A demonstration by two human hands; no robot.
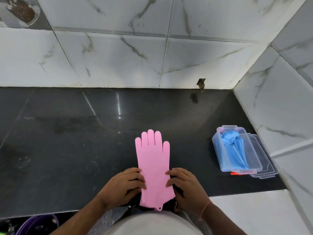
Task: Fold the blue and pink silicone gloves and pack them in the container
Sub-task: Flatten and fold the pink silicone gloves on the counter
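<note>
Pink silicone, smooth and matte, lies flat near the front edge of the surface (67, 133): the pink glove (153, 165) is spread out with its fingers pointing toward the back wall and its cuff reaching the front edge, where a small tab with a hole sticks out. The left hand (125, 185) presses on the glove's left side near the cuff, fingers loosely curled with the tips on the silicone; the right hand (183, 185) does the same on the right side. Neither hand closes around the glove; both rest on its edges, flattening it. A thin orange thread (204, 209) circles the right wrist.

The surface is dark, polished stone with faint streaks and reflections. Its left half and the whole stretch behind the glove up to the back edge are open. Marbled white tiles (118, 56) rise along the back edge and along the right edge, meeting at the far right corner.

Near the right edge, well apart from the glove, stands the container (220, 150), a clear plastic rectangular box with rounded corners. The blue gloves (235, 150) lie inside it, bunched lengthwise. The clear lid (264, 160) lies under and beside the box, toward the wall, with something orange-red showing at its front corner.
</note>
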